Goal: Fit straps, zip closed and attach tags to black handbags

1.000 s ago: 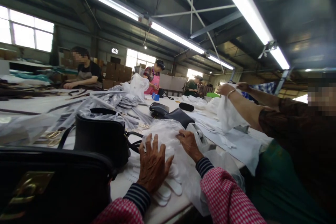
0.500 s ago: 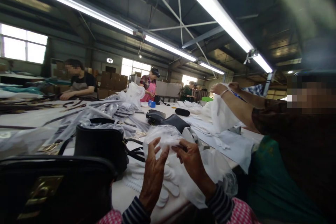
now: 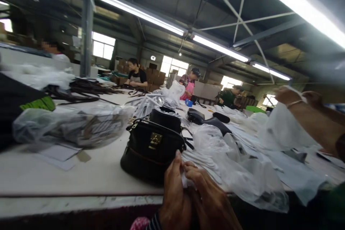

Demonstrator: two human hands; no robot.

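At the table's front edge, my left hand (image 3: 175, 190) and my right hand (image 3: 208, 192) are pressed together, fingers closed round a small crumpled white piece (image 3: 185, 179). Whether it is thin plastic or paper I cannot make out, as fingers hide most of it. Just left of my hands a black handbag (image 3: 148, 151) stands upright, its gold clasp (image 3: 155, 139) facing me. Behind it is a second black bag (image 3: 165, 119). White padded pieces (image 3: 201, 161) lie beyond my fingers, beside a clear plastic bag (image 3: 208, 138).
Plastic-wrapped goods (image 3: 99, 127) and paper sheets (image 3: 58, 152) lie on the table (image 3: 67, 179) at left. Another black bag (image 3: 215, 125) lies farther back. At right, a co-worker's arms (image 3: 307, 115) hold a white bag (image 3: 283, 125). Several other people work across the room.
My view has swung left. My hands have come away from the clear plastic bag and closed together, lower down, near the front black handbag. The co-worker at right still holds the white bag up.
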